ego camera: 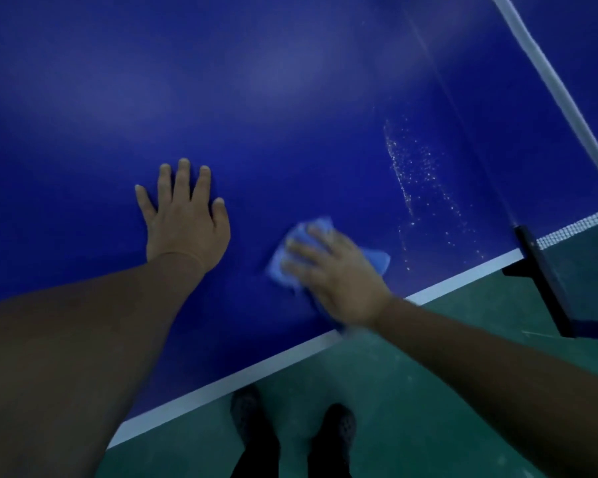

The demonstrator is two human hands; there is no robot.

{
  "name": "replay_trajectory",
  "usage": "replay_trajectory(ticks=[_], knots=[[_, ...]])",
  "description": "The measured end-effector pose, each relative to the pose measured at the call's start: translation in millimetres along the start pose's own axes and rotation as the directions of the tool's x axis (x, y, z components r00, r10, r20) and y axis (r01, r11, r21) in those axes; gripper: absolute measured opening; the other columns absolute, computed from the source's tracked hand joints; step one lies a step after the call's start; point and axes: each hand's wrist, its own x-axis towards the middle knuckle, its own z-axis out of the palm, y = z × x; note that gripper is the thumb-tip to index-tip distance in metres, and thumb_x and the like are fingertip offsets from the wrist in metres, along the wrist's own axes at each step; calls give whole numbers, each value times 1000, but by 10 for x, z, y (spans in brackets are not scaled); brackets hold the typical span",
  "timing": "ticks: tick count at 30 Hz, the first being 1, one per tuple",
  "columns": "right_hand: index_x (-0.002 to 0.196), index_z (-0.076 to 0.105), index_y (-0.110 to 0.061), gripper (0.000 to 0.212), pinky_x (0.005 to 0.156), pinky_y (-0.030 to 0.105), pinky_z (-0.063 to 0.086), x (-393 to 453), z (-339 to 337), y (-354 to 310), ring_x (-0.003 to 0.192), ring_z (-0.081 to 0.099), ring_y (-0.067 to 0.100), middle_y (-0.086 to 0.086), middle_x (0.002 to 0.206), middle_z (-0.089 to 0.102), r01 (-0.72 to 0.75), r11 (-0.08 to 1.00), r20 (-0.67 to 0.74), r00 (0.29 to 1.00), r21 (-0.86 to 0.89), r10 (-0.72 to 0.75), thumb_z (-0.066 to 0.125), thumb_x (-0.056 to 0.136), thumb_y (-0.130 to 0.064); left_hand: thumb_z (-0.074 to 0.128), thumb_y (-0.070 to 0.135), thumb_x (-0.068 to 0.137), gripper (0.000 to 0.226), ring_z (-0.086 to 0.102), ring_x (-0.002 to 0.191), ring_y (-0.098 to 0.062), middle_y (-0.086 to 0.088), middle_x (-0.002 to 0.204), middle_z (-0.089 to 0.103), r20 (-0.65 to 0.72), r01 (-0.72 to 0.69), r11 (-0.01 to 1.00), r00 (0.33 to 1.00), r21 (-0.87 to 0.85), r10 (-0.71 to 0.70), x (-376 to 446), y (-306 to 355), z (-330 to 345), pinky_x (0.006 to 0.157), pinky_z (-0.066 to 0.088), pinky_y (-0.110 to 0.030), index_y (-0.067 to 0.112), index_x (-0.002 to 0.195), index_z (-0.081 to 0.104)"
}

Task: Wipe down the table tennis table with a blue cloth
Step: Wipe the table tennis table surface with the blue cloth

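The dark blue table tennis table (290,115) fills most of the view, with a white line along its near edge. My right hand (335,274) presses a crumpled light blue cloth (377,260) flat on the surface close to that edge; the cloth shows around my fingers and is blurred. My left hand (187,222) lies flat on the table to the left, fingers spread, holding nothing. A patch of white droplets (415,174) speckles the surface to the right of the cloth.
The net (577,227) with its white top band and a black clamp post (546,281) stand at the right edge of the table. Below the table edge lies green floor (411,391), where my two dark shoes (290,432) stand.
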Motion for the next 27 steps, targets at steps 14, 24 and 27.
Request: replay_trajectory(ticks=[14, 24, 27], knots=[[134, 60, -17, 44, 114, 57, 32, 198, 60, -649, 140, 36, 41, 8, 146, 53, -482, 872, -125, 864, 78, 489, 42, 94, -24, 16, 45, 103, 60, -9, 153, -25, -2, 167, 0, 5, 10, 1000, 1000, 10, -10, -7, 14, -20, 120, -5, -59, 23, 159, 11], [138, 55, -8, 54, 106, 60, 39, -822, -237, 747, 140, 35, 45, 13, 150, 47, -799, 598, -54, 601, -64, 798, 26, 95, -23, 17, 44, 103, 60, -7, 153, -26, -3, 167, 2, 6, 8, 1000, 1000, 8, -8, -5, 24, -21, 120, -5, -60, 22, 158, 13], [135, 57, -9, 54, 104, 56, 41, -396, -192, 394, 134, 40, 47, 13, 146, 51, -789, 614, -145, 609, -16, 779, 31, 89, -19, 17, 44, 103, 60, -7, 153, -26, -3, 167, 3, 5, 10, 1000, 1000, 15, -10, 0, 32, -28, 120, -4, -60, 22, 159, 12]])
